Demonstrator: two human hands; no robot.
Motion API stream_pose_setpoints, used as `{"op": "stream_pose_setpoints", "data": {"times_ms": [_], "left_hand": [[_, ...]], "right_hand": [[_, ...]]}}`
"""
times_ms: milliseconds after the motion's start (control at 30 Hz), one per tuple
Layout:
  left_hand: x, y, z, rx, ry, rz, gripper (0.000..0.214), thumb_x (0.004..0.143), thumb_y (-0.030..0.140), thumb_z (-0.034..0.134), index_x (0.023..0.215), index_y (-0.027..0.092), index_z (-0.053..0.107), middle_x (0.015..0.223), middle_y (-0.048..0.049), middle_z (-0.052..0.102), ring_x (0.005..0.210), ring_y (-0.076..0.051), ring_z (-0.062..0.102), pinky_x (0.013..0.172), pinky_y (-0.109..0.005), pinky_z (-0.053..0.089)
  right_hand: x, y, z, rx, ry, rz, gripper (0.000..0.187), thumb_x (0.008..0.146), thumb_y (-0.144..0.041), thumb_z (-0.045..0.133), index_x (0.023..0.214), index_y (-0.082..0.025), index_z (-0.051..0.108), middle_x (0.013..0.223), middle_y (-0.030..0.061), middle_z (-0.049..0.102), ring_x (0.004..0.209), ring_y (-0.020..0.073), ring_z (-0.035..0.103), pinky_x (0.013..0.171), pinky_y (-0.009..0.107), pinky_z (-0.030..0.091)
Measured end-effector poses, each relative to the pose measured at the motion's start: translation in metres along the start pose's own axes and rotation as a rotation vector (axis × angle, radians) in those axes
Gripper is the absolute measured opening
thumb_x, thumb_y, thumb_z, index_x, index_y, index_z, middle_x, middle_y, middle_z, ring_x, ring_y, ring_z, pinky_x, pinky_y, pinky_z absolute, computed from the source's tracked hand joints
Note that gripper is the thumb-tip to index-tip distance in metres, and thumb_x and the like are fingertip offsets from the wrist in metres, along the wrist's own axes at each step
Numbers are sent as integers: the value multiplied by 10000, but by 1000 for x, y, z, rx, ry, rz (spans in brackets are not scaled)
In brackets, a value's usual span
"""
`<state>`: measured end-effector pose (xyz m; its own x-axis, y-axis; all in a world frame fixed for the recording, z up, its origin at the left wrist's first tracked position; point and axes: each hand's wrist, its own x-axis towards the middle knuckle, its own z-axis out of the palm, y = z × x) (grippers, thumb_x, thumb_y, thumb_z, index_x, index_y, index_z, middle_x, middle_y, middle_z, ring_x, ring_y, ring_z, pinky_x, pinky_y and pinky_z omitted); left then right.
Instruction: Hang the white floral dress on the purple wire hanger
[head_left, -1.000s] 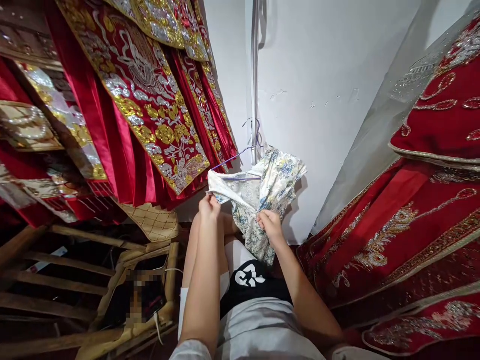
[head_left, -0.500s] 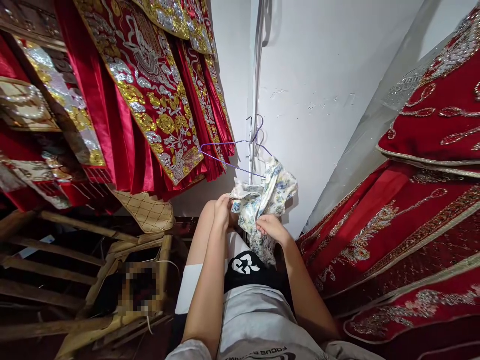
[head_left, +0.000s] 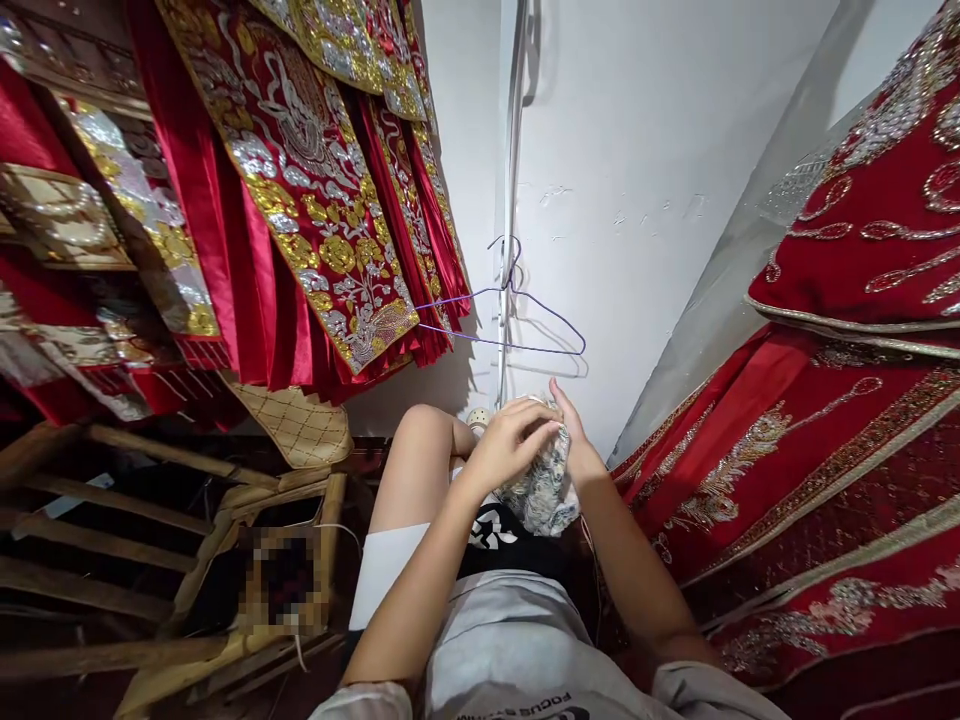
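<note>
A cream floral garment with blue print hangs in a bunch over my lap, its shape hidden by the folds. My left hand lies over its upper part, fingers curled on the fabric. On the garment's right side is my right hand, its thumb pointing up and the other fingers mostly hidden behind the cloth. The two hands almost meet at the top of the bundle. Just beyond them a thin purple wire hanger hangs bare by the wall corner.
Red embroidered costumes hang at the left, with more beaded red garments close on my right. A wooden chair stands by my left leg. A white wall rises ahead, with a vertical pole at the corner.
The garment has come off the hanger's right end and down toward my lap, now bunched up. My left hand has moved right, close to my right hand.
</note>
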<state>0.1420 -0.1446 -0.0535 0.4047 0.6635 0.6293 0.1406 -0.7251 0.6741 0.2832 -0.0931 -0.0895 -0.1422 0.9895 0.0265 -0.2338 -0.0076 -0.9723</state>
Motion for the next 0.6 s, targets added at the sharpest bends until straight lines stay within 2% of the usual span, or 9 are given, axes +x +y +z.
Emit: {"op": "stream_pose_setpoints", "data": {"times_ms": [100,167,233,267,333,400,467,533,600], "left_hand": [[13,-10,-16,-54,190,-5,314,950,309,594,1251,232,639,1130,-94,721,1066,-229,680,992,-369,511],[23,-25,-27,-107,231,-13,401,928,357,636,1309,235,603,1208,-101,695,1149,-232,653,1016,-360,500],[29,-43,-32,-177,100,-60,356,931,444,622,1211,228,663,1169,-97,705,1133,-242,652,990,-358,512],[29,-52,-33,-217,6,-104,346,939,497,591,1107,216,704,1086,-93,723,1059,-246,670,934,-355,533],[22,-69,-30,-250,-156,-202,438,927,589,555,834,196,726,833,-73,713,820,-240,671,761,-341,549],[10,-82,-29,-190,-224,-265,493,868,620,623,609,200,644,615,-37,623,603,-206,584,607,-316,491],[-1,-93,-34,-49,-203,-278,506,784,583,739,492,216,550,494,-6,528,469,-168,478,531,-301,408],[-6,-105,-49,113,-125,-299,497,708,532,821,457,228,519,443,6,476,409,-152,419,515,-300,359],[-4,-117,-69,283,-91,-369,452,657,477,862,461,233,536,437,5,462,409,-158,421,538,-301,360]], "right_hand": [[2,-23,0,58,-116,112,414,711,-634,691,745,-228,621,660,44,648,694,241,655,650,361,531],[0,-41,1,-7,-227,131,286,650,-437,789,747,-219,631,677,24,662,667,206,633,655,331,519],[-2,-62,1,-145,-379,136,267,596,-306,825,767,-200,650,711,18,682,657,186,624,650,314,505],[-3,-73,0,-234,-445,119,270,589,-284,830,774,-188,659,719,19,686,652,183,622,640,310,498],[0,-94,-6,-430,-482,-23,236,602,-269,815,762,-170,673,724,22,685,655,177,616,627,301,480],[10,-110,-14,-613,-333,-325,135,638,-227,757,731,-163,682,745,20,681,700,171,609,656,288,462],[28,-117,-24,-696,-64,-644,121,657,-174,680,775,-162,703,750,3,663,721,157,584,693,276,443],[52,-115,-31,-689,112,-770,295,664,-151,618,941,-161,719,717,-23,631,675,143,545,689,269,430],[78,-104,-33,-679,131,-746,450,659,-138,576,1093,-161,694,748,-22,643,671,147,541,698,271,442]]}}
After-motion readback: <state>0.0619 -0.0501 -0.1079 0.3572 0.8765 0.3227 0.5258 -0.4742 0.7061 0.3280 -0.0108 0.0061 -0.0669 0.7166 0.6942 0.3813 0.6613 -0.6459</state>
